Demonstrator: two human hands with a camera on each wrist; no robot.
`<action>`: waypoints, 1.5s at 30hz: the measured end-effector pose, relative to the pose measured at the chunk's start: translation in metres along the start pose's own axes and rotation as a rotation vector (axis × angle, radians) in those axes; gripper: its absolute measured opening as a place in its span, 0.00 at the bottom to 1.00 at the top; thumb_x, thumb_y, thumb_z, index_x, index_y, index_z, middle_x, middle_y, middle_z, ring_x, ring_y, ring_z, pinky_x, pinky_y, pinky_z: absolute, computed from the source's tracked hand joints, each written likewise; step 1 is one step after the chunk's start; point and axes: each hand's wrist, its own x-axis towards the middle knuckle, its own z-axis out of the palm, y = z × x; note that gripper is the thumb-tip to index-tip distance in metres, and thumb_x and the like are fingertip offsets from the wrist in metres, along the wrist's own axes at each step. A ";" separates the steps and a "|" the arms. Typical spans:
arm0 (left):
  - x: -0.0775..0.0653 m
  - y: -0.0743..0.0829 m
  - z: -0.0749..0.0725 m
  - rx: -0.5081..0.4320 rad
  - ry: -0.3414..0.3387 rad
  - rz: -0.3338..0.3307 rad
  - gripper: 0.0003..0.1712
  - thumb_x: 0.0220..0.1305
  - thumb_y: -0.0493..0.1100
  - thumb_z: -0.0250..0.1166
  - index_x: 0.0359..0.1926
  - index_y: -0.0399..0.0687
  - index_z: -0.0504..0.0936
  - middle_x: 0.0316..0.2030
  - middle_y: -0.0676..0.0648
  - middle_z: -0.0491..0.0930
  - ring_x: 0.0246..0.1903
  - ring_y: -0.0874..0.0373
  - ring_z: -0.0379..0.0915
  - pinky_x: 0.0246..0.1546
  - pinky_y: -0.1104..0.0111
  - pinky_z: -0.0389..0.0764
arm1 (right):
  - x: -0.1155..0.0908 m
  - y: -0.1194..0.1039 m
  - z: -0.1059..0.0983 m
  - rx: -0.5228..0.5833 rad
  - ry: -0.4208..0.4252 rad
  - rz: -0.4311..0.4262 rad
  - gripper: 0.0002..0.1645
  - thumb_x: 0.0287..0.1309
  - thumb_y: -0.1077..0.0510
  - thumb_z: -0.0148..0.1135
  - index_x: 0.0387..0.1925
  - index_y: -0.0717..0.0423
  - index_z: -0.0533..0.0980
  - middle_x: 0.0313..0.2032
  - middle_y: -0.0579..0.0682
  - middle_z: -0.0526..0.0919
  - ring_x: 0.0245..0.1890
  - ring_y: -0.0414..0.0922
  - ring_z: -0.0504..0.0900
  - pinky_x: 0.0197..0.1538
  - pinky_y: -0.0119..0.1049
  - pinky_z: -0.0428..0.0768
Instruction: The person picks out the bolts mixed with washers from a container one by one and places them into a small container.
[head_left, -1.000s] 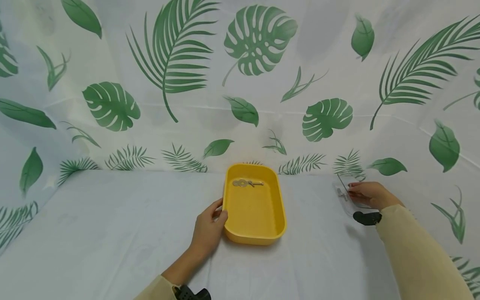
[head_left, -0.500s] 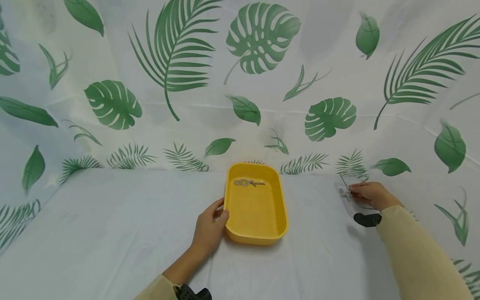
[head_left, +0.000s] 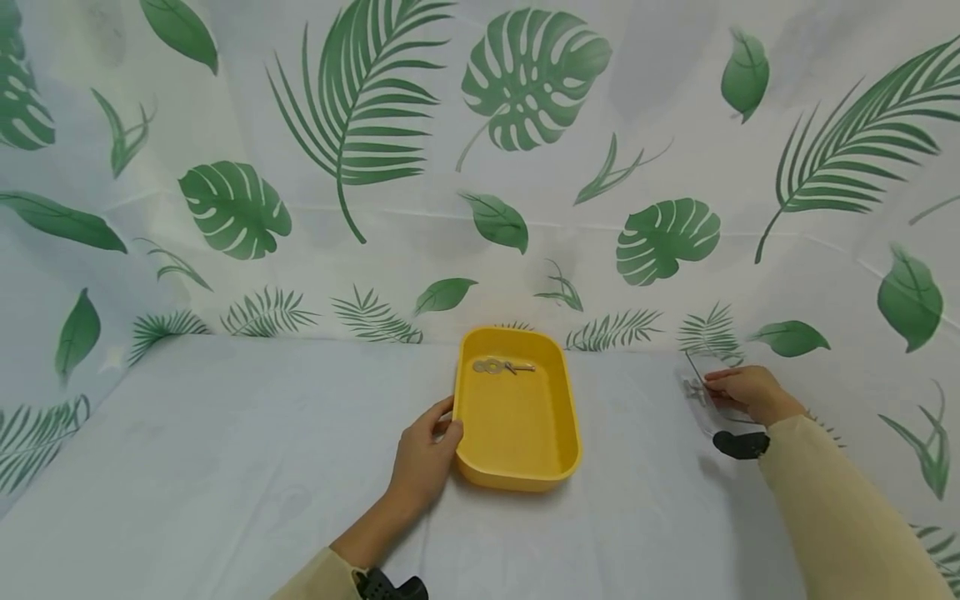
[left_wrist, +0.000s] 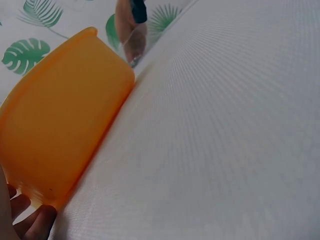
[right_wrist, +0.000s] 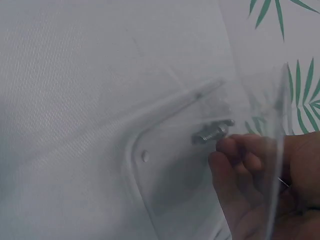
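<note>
A yellow plastic tray (head_left: 517,417) stands on the white cloth. My left hand (head_left: 423,458) grips its left side, thumb at the rim and fingers against the outer wall; those fingers show low in the left wrist view. Along the tray's far end lie flat metal washers (head_left: 491,366) and a thin bolt-like piece (head_left: 523,367). To the right, my right hand (head_left: 750,393) reaches into a clear plastic box (right_wrist: 137,165). Its thumb and forefinger come together right at small metal bolts (right_wrist: 212,132) in the box; I cannot tell whether they pinch one.
A white cloth (head_left: 262,450) covers the table. Behind it rises a white curtain (head_left: 420,192) printed with green leaves, close beyond the tray and the clear box. The box's transparent upright wall (right_wrist: 277,175) stands in front of my right hand in its wrist view.
The head view has shifted slightly, so everything sits a little farther right. The left hand keeps its grip on the tray. The right hand stays in the box, its fingers moving only slightly.
</note>
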 end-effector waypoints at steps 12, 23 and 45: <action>0.002 -0.002 -0.007 0.062 0.040 0.013 0.27 0.70 0.48 0.56 0.69 0.52 0.75 0.58 0.46 0.84 0.54 0.55 0.84 0.55 0.58 0.84 | -0.031 -0.046 -0.005 0.119 -0.204 -0.292 0.35 0.76 0.59 0.49 0.72 0.78 0.54 0.37 0.31 0.85 0.43 0.31 0.86 0.53 0.29 0.84; 0.003 -0.005 -0.005 0.054 0.027 0.010 0.28 0.70 0.49 0.55 0.69 0.51 0.75 0.58 0.45 0.84 0.53 0.54 0.84 0.54 0.57 0.84 | -0.066 -0.105 0.017 0.223 -0.374 -0.388 0.19 0.75 0.59 0.53 0.61 0.62 0.71 0.44 0.38 0.88 0.48 0.35 0.87 0.56 0.31 0.84; -0.001 0.001 0.001 0.032 0.018 0.043 0.27 0.70 0.47 0.55 0.69 0.49 0.75 0.60 0.44 0.82 0.53 0.54 0.85 0.53 0.57 0.84 | -0.089 -0.188 0.118 0.184 -0.464 -0.375 0.31 0.75 0.60 0.51 0.71 0.72 0.61 0.51 0.49 0.84 0.60 0.50 0.83 0.66 0.43 0.78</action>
